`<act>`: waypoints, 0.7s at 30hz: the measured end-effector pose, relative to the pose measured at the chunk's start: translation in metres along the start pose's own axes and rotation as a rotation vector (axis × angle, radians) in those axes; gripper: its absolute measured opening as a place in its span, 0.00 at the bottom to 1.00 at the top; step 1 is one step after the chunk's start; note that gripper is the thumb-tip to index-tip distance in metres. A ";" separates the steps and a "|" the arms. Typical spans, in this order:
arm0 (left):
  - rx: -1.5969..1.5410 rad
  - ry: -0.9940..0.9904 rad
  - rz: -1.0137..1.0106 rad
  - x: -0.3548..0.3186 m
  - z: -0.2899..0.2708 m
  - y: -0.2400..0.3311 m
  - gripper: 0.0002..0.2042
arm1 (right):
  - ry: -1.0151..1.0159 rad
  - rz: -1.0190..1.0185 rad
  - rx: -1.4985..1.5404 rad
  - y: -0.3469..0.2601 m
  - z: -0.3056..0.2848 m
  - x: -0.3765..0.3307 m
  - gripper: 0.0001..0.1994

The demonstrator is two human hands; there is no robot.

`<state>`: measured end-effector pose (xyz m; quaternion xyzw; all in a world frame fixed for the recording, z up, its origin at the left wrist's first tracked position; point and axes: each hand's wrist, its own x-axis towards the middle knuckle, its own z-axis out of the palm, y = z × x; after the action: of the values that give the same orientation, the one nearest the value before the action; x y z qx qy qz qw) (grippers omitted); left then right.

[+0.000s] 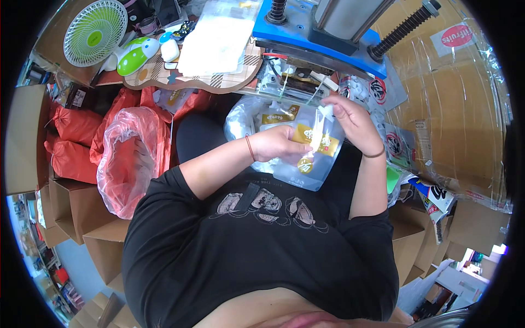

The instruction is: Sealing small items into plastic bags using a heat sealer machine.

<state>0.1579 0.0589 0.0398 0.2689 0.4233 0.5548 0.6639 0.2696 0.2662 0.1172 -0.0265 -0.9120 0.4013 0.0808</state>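
A translucent plastic pouch with gold printed patches [316,170] hangs tilted in front of my chest. My left hand [276,144] grips its left side, the thumb lying across the gold patch. At the pouch's upper right corner is a small white spout-like piece [326,110]. My right hand [353,121] has its thumb and fingers closed around that corner; its fingertips are partly hidden. Behind the pouch, a clear bag [239,123] holds more pouches with gold print. Just beyond my hands stands the lower part of a press [301,82].
The press has a blue plate [350,52] and thick springs. Left of it are a patterned board [147,82], white sheets [219,46] and a green-white fan [94,34]. An open red bag [128,164] stands at my left, cardboard boxes [454,115] at my right.
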 end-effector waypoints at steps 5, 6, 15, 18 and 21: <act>0.014 -0.052 -0.039 0.004 -0.009 -0.001 0.14 | -0.062 0.084 0.108 0.010 -0.001 -0.004 0.15; 0.012 -0.111 0.017 0.005 -0.010 -0.001 0.13 | -0.055 0.099 0.129 0.012 0.001 -0.004 0.14; 0.612 0.174 0.035 -0.007 -0.020 -0.001 0.13 | 0.002 0.089 0.263 0.017 0.030 -0.010 0.09; 1.569 0.513 -0.057 -0.038 -0.042 0.000 0.09 | -0.034 0.154 0.228 0.013 0.014 -0.033 0.08; 1.670 0.564 -0.050 -0.071 -0.057 -0.013 0.07 | -0.215 0.242 0.224 0.024 0.009 -0.051 0.08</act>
<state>0.1138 -0.0187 0.0198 0.5099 0.8445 0.0955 0.1332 0.3174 0.2700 0.0866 -0.0837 -0.8551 0.5077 -0.0636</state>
